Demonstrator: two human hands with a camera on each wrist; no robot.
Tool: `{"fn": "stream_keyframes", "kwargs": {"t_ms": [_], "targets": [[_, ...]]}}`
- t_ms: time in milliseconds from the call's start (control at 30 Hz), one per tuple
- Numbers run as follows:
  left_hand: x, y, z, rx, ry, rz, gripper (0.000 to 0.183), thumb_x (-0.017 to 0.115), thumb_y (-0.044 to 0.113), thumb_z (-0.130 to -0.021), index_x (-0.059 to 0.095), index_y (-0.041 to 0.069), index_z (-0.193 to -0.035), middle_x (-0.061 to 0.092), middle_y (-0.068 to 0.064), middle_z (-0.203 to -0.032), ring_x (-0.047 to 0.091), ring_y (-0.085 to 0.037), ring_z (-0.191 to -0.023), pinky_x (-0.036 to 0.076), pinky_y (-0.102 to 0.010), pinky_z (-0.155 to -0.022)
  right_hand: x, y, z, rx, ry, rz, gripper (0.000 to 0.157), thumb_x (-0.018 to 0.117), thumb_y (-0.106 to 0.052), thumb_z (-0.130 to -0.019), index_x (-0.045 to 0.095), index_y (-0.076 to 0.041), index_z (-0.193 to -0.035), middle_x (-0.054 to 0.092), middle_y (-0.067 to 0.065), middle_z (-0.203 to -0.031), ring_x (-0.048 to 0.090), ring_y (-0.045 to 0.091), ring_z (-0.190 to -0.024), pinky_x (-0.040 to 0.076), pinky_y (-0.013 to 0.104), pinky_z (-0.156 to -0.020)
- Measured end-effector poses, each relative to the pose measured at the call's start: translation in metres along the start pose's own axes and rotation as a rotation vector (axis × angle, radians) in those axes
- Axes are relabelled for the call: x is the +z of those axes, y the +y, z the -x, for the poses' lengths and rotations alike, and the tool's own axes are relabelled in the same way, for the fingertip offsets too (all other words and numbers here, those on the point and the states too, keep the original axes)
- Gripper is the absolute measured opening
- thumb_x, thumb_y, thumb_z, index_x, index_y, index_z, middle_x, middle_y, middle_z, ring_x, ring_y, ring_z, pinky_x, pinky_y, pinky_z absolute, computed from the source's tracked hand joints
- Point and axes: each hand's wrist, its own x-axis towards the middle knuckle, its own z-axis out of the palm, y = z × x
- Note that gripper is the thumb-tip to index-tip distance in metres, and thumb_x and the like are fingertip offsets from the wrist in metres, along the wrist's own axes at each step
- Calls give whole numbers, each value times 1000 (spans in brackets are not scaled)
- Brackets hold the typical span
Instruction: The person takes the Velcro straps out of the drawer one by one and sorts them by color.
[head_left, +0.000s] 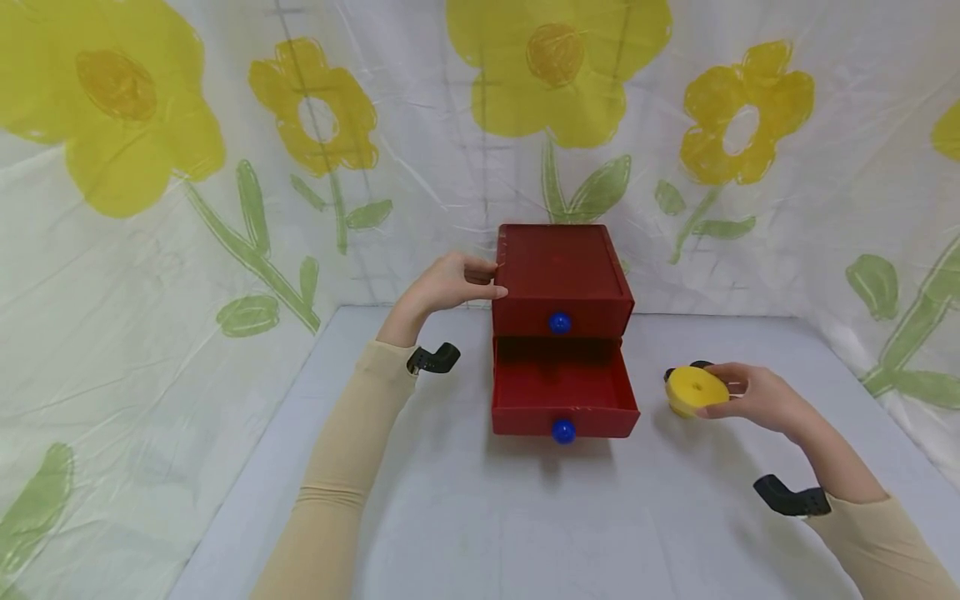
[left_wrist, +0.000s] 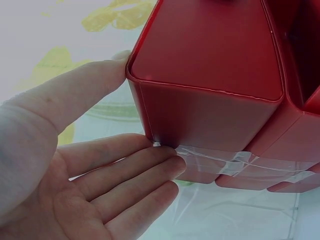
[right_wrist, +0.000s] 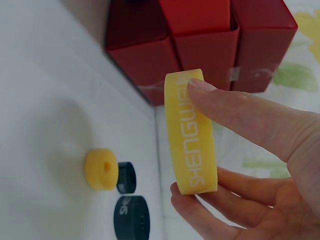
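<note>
A red drawer cabinet (head_left: 555, 262) with blue knobs stands against the back cloth. Its upper drawer (head_left: 525, 318) is closed, while the lower drawer (head_left: 517, 421) is pulled out, with nothing visible inside. At the cabinet's upper left corner, my left hand (head_left: 453, 282) touches the top edge with its thumb and the side with nearly straight fingers. To the right of the cabinet, my right hand (head_left: 765, 398) pinches a yellow roll of tape (right_wrist: 190, 132) between thumb and fingers. White lettering runs along its outer face.
On the white table (head_left: 450, 517), a smaller yellow roll (right_wrist: 100, 169) lies beside a small black roll (right_wrist: 127, 177) and a larger black roll (right_wrist: 132, 218). Clear tape strips (left_wrist: 215, 155) cross the cabinet's side. Behind it hangs a flowered cloth (head_left: 420, 100).
</note>
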Motion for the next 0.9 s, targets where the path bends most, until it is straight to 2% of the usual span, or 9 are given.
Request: {"fn": "stream_keyframes", "kwargs": {"t_ms": [900], "targets": [[1, -1, 0, 8, -2, 4, 63, 73, 43, -81, 56, 11, -134, 58, -2, -133, 55, -16, -120, 49, -35, -95, 7, 59, 2, 162, -28, -39, 91, 73, -47, -79, 37, 13, -137, 37, 39, -137, 40, 54, -118, 42, 64, -89]]}}
